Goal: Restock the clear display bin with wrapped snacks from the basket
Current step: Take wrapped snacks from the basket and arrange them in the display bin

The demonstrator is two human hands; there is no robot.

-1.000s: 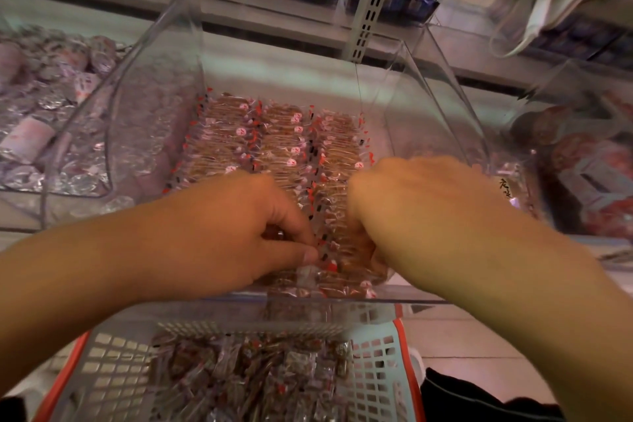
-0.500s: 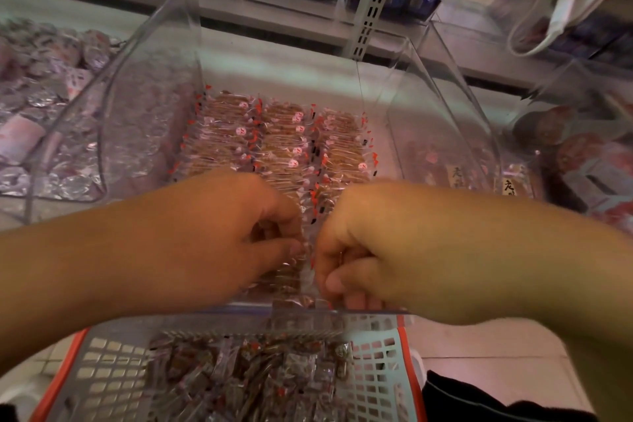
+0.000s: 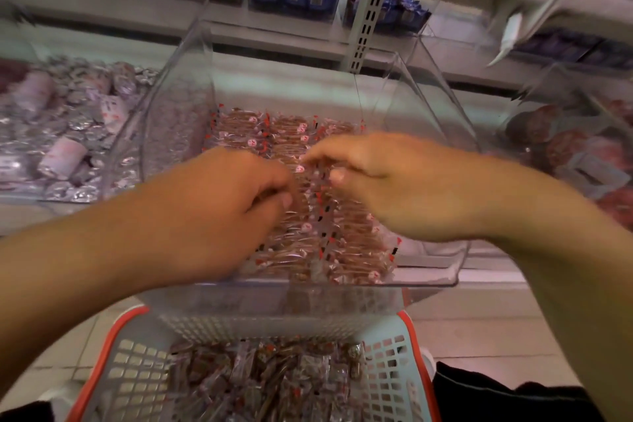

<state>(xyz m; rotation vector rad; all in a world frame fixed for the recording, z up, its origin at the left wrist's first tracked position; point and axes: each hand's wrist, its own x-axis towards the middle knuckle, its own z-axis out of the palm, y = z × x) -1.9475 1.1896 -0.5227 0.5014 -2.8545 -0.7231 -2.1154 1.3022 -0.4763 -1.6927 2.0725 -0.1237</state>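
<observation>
Both hands work inside the clear bin (image 3: 428, 271): left hand (image 3: 212, 216) and right hand (image 3: 394, 181), fingers curled, apparently pinch wrapped snacks (image 3: 342, 250) to straighten rows.

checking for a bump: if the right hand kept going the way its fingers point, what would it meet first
Probably the left hand: the right hand points leftward over the wrapped snacks in the clear display bin. Depth is unclear, so it might brush the snacks first.
</observation>
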